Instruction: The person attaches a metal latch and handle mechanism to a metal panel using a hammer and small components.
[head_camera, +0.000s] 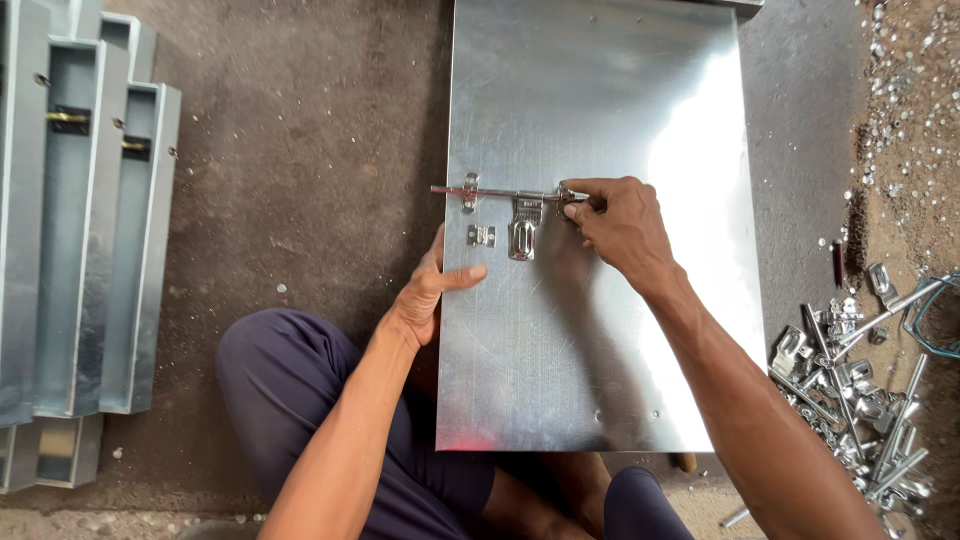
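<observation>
1. A shiny metal sheet (600, 330) lies flat on the concrete floor (300, 180), between the person's knees.
2. The right hand (620, 225) pinches the end of a sliding bolt latch (510, 195) near the sheet's left edge, fingers closed on it.
3. The left hand (435, 285) grips the sheet's left edge (thumb on top).
4. Loose latch hardware (850, 390) is piled right of the sheet; metal channels (85, 230) lie well to its left.

Hands (540, 250) on latch bolt (500, 192) (metal sheet (600, 100))

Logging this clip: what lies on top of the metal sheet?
On the sheet: a latch bolt, a small bracket, and both hands. The right hand covers the bolt's end.
</observation>
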